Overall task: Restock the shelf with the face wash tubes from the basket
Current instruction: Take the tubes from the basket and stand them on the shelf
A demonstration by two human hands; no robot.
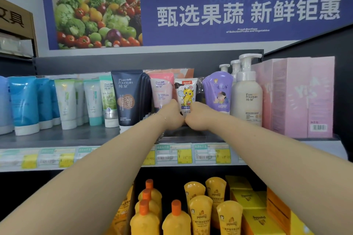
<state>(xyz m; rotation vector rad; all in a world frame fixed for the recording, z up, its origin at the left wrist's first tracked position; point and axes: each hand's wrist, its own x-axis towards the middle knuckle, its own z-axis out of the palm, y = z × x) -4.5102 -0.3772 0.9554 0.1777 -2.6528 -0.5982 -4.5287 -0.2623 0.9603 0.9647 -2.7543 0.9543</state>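
Between both hands, a white face wash tube (186, 91) stands on the shelf (86, 137).
Left hand (172, 115) and right hand (196, 117), knuckles touching, clasp its lower end from either side; its printed upper half rises just above them.

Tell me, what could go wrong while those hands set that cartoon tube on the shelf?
The white cartoon tube sits in a narrow gap, so it might knock over the pink tube or purple bottle beside it. The left hand and right hand grip only its lower end; once released it may tip forward.
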